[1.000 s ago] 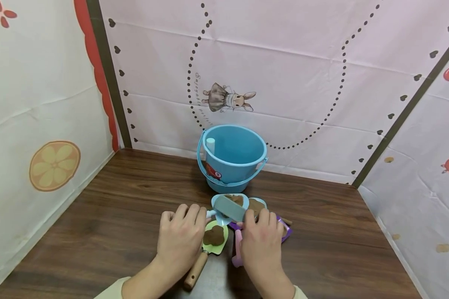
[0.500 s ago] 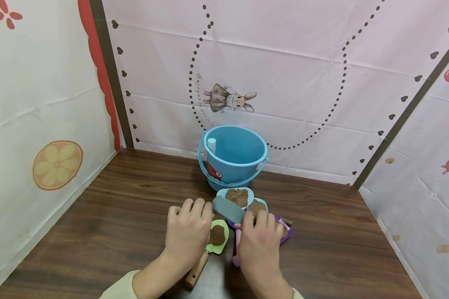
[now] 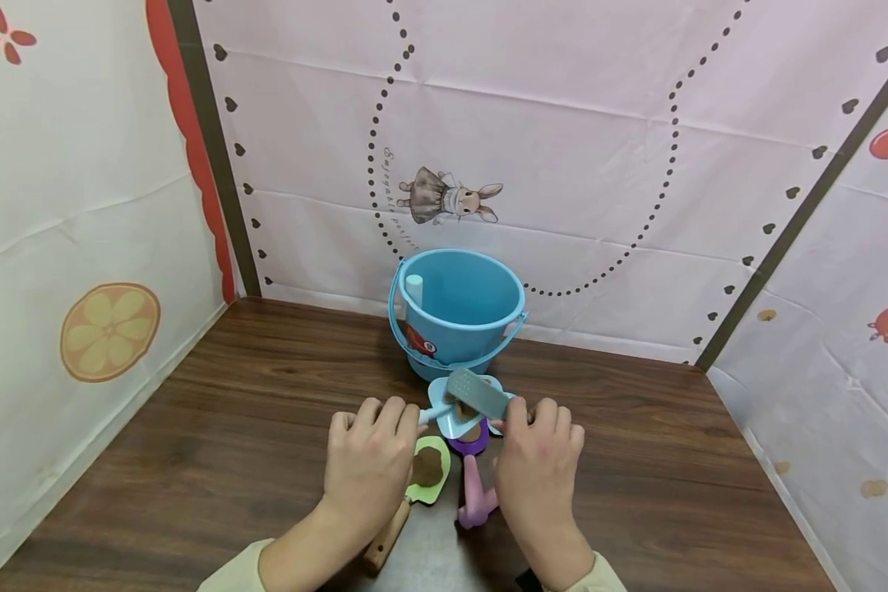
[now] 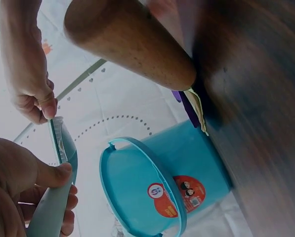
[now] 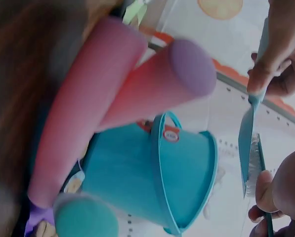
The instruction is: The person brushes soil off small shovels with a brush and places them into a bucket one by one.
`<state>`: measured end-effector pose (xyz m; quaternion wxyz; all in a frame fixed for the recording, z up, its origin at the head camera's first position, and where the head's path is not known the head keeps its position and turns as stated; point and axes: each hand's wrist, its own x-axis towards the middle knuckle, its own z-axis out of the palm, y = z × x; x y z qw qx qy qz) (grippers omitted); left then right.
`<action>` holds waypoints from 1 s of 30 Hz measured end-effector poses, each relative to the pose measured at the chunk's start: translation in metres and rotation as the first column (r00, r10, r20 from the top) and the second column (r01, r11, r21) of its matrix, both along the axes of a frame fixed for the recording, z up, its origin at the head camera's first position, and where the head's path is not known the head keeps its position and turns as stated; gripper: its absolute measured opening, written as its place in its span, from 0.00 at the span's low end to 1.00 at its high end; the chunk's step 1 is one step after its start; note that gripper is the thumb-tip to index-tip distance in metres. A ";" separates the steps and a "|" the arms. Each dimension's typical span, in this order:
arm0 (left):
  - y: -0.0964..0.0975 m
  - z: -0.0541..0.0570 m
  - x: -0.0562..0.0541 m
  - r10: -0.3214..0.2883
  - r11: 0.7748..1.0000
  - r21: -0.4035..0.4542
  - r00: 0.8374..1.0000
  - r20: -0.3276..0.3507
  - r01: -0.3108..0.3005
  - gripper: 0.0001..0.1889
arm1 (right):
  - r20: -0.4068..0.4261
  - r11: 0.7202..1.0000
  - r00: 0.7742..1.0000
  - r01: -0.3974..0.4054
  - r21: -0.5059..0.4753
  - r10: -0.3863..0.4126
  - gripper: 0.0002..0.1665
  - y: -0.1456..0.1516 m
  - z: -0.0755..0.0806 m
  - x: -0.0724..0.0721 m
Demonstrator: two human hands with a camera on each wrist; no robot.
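Note:
My left hand [image 3: 370, 456] grips the handle of a light blue toy shovel [image 4: 51, 210], its blade reaching to the right. In my right hand [image 3: 538, 452] is a flat grey-green brush [image 3: 477, 393], and its pale bristles [image 5: 254, 160] face the blade at close range in the right wrist view. Below them lie a green trowel [image 3: 431, 469] with brown sand on it and a wooden handle, a purple shovel [image 3: 469, 446] and pink handles [image 3: 474, 497]. More light blue shovel blades are partly hidden behind the brush. My right hand covers some of the pile.
A blue bucket [image 3: 462, 304] with a swing handle stands behind the shovels, a pale stick [image 3: 413, 288] inside its rim. Patterned cloth walls [image 3: 562, 164] border the dark wooden table [image 3: 266, 411] on three sides.
My right hand and the brush have shifted right and slightly up, uncovering more of the pink handles. My left hand has moved a little right; the shovel's blade, hidden half a second ago, shows again.

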<state>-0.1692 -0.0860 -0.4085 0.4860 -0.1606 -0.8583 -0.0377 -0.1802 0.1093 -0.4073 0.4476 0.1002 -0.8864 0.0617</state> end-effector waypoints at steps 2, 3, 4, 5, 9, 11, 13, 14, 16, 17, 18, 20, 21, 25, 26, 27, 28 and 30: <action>-0.001 -0.001 -0.001 0.000 1.000 0.003 1.000 0.003 0.000 0.20 | -0.003 1.000 1.000 0.002 -0.009 -0.002 0.18 0.001 0.002 0.001; -0.001 -0.001 -0.002 -0.001 1.000 0.008 1.000 0.005 0.001 0.19 | -0.005 1.000 1.000 -0.003 -0.016 0.003 0.19 0.001 0.003 0.002; -0.002 -0.001 -0.002 -0.002 1.000 0.011 1.000 0.015 0.002 0.19 | -0.007 1.000 1.000 -0.016 -0.019 0.015 0.20 0.000 0.003 0.003; -0.003 -0.001 -0.003 -0.004 1.000 0.014 1.000 0.021 0.003 0.19 | -0.004 0.999 1.000 -0.031 -0.021 0.031 0.21 -0.001 0.004 0.006; -0.006 -0.002 -0.007 -0.011 0.999 0.031 0.999 0.039 0.010 0.17 | 0.021 0.995 0.995 -0.101 0.020 0.101 0.22 -0.010 -0.001 0.014; -0.007 -0.002 -0.008 -0.003 1.000 0.027 0.999 0.040 0.002 0.16 | 0.040 0.993 0.993 -0.112 0.046 0.110 0.21 -0.014 -0.005 0.015; -0.008 -0.002 -0.008 0.007 1.000 0.021 0.999 0.043 -0.008 0.16 | 0.045 0.994 0.994 -0.101 0.052 0.099 0.22 -0.014 -0.009 0.011; -0.008 -0.002 -0.008 0.014 1.000 0.015 0.999 0.049 -0.015 0.17 | 0.047 0.995 0.995 -0.086 0.045 0.084 0.22 -0.012 -0.010 0.008; -0.009 -0.002 -0.007 0.027 1.000 0.002 0.998 0.060 -0.027 0.19 | 0.042 0.998 0.998 -0.054 0.017 0.054 0.21 -0.008 -0.010 0.002; -0.009 -0.003 -0.007 0.028 1.000 -0.002 0.997 0.067 -0.028 0.20 | 0.042 0.999 0.998 -0.039 0.003 0.038 0.20 -0.005 -0.010 -0.001; -0.008 -0.003 -0.007 0.028 1.000 -0.004 0.997 0.073 -0.028 0.21 | 0.048 1.000 0.998 -0.029 -0.008 0.029 0.20 -0.002 -0.009 -0.003; -0.008 -0.004 -0.007 0.027 1.000 -0.009 0.996 0.079 -0.027 0.22 | 0.055 1.000 0.998 -0.014 -0.014 0.015 0.20 0.002 -0.007 -0.005; -0.008 -0.004 -0.006 0.027 1.000 -0.010 0.996 0.081 -0.027 0.22 | 0.052 1.000 0.999 -0.015 -0.013 0.015 0.20 0.003 -0.007 -0.005; -0.008 -0.005 -0.007 0.027 1.000 -0.005 0.996 0.080 -0.027 0.18 | 0.027 0.997 0.997 -0.067 0.035 0.066 0.21 -0.003 -0.007 0.002; -0.009 -0.005 -0.008 0.027 1.000 -0.005 0.996 0.080 -0.026 0.16 | 0.017 0.995 0.996 -0.090 0.047 0.090 0.21 -0.006 -0.008 0.004; -0.009 -0.004 -0.008 0.027 1.000 -0.004 0.996 0.079 -0.027 0.14 | 0.002 0.992 0.994 -0.107 0.064 0.107 0.20 -0.010 -0.009 0.006; -0.009 -0.004 -0.008 0.030 1.000 -0.009 0.997 0.076 -0.030 0.11 | -0.007 0.990 0.993 -0.121 0.075 0.122 0.19 -0.014 -0.011 0.008; -0.009 -0.003 -0.007 0.030 0.999 -0.012 0.996 0.079 -0.030 0.08 | -0.016 0.987 0.990 -0.137 0.081 0.139 0.17 -0.019 -0.015 0.010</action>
